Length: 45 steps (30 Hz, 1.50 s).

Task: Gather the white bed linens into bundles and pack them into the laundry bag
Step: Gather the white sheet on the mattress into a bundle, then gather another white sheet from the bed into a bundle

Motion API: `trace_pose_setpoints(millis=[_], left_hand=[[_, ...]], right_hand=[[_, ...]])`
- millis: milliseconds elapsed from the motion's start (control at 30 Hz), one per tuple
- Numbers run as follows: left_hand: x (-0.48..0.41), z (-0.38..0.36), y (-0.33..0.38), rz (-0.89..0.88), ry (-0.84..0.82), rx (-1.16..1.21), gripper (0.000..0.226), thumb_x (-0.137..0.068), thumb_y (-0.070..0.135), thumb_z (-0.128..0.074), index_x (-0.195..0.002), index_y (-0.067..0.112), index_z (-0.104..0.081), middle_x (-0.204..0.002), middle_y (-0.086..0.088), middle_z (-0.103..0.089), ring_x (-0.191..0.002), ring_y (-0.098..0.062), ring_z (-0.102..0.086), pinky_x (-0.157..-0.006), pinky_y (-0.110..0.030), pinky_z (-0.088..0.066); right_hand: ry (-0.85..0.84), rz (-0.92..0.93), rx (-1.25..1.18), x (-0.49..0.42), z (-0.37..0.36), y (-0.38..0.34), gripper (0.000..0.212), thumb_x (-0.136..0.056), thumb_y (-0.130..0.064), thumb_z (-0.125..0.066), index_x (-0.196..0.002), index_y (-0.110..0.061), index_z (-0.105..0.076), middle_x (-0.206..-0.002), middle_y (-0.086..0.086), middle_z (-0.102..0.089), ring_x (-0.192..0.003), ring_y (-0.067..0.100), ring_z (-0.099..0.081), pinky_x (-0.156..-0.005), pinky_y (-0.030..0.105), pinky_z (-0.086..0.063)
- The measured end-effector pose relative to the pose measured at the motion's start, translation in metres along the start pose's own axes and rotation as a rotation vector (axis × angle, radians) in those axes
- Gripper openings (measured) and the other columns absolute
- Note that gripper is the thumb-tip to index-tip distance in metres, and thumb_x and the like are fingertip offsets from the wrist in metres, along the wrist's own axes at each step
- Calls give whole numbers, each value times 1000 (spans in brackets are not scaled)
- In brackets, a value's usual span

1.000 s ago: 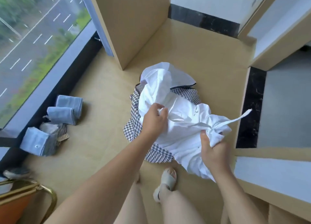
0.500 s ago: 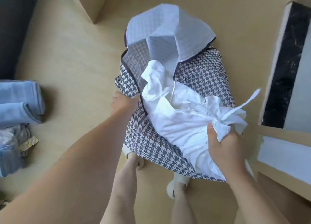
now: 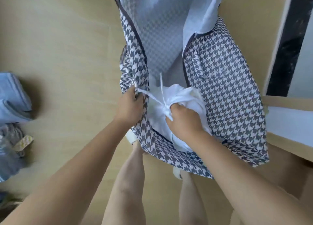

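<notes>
The left hand (image 3: 129,104) has its fingers curled tight around the left rim of the laundry bag (image 3: 228,82), pinching the checked fabric and pulling the mouth open. A thin white tie (image 3: 147,94) from the bundle runs up to those fingers; whether they hold it too, I cannot tell. The right hand (image 3: 184,121) is closed around the gathered neck of the white linen bundle (image 3: 184,93), with the fingers buried in the cloth at the knot and the knuckles up. A second tie (image 3: 161,82) sticks up from the same knot.

The bundle sits inside the bag, at the near end of the opening, between the two hands. The far part of the bag shows only its pale lining (image 3: 157,30), and the flap is folded back at the top.

The bag stands on a tan floor (image 3: 67,47). Folded blue towels (image 3: 13,97) lie at the left edge, well apart from the bag. A dark marble strip (image 3: 288,43) runs along the right side. The person's bare legs and white slippers (image 3: 131,136) show just below the bag.
</notes>
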State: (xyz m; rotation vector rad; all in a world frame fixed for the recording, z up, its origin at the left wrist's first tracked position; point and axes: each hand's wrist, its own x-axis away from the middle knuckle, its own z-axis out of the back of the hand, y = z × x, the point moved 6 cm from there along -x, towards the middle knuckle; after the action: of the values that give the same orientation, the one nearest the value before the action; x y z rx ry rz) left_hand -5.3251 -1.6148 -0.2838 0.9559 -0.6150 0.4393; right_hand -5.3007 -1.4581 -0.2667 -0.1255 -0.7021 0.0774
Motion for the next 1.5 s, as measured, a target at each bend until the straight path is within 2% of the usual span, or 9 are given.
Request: trace_pose_setpoints(millis=[133, 300, 467, 633, 800, 900, 1033, 1233, 1500], left_hand=[[12, 34, -19, 78, 42, 203, 25, -98, 13, -42, -75, 23, -46, -65, 3, -49, -57, -17, -41, -51, -29, -31], [16, 71, -40, 245, 221, 323, 31, -97, 8, -38, -74, 26, -47, -69, 1, -47, -59, -16, -40, -53, -28, -32], [26, 81, -53, 415, 333, 484, 29, -94, 8, -42, -72, 23, -52, -76, 0, -55, -76, -20, -51, -69, -32, -40], [36, 51, -14, 282, 208, 241, 8, -94, 15, -48, -101, 18, -51, -82, 5, -56, -68, -12, -52, -57, -28, -43], [44, 43, 11, 326, 126, 22, 27, -89, 12, -50, -116, 9, -49, -108, -11, -61, -94, -30, -59, -78, -37, -50], [67, 43, 52, 160, 72, -303, 55, -87, 9, -50, -139, 9, -34, -135, -15, -45, -118, -34, -47, -96, -43, -42], [140, -4, 130, -520, -328, -854, 71, -86, 10, -54, -150, 19, -24, -151, -9, -31, -139, -29, -24, -112, -47, -27], [249, -55, 147, -546, -872, -1199, 41, -95, 17, -42, -137, 17, -43, -138, -6, -49, -124, -26, -47, -94, -35, -41], [372, -101, 180, -604, -621, -1012, 39, -95, 18, -46, -134, 14, -51, -128, -11, -60, -116, -29, -55, -94, -33, -44]], right_hand=[[-169, 46, 17, -8, -35, -14, 29, -98, -23, -43, -121, -6, -48, -123, 14, -56, -107, 32, -57, -69, 32, -37], [-713, -258, -432, 21, -100, 17, 79, -91, -67, -28, -152, -23, -4, -159, 5, -10, -145, 29, -13, -114, 50, -20], [-865, -276, -437, 64, -122, 32, 116, -55, -99, -21, -147, -31, -28, -150, 2, -37, -132, 30, -40, -108, 48, -32], [-386, 48, -142, 72, -59, 14, 38, -97, -44, -42, -91, -12, -61, -90, 11, -67, -81, 29, -62, -79, 33, -47], [490, 135, -137, 132, 75, 12, 37, -85, -32, -48, -53, -15, -52, -44, 0, -53, -41, 21, -51, -58, 32, -46], [447, 65, -171, 175, 90, 33, 34, -83, -28, -57, -53, -14, -52, -45, 0, -52, -41, 21, -51, -58, 31, -41], [36, 26, -150, 219, 68, 25, 31, -98, -31, -46, -84, -9, -64, -84, 8, -66, -80, 28, -62, -69, 33, -31], [-38, -68, -256, 271, 58, 6, 15, -99, -22, -39, -85, -20, -44, -102, 12, -60, -95, 29, -58, -68, 30, -27], [220, -507, -754, 434, 13, 63, 23, -95, -27, -46, -97, -9, -59, -98, 7, -61, -92, 27, -57, -69, 30, -39]])
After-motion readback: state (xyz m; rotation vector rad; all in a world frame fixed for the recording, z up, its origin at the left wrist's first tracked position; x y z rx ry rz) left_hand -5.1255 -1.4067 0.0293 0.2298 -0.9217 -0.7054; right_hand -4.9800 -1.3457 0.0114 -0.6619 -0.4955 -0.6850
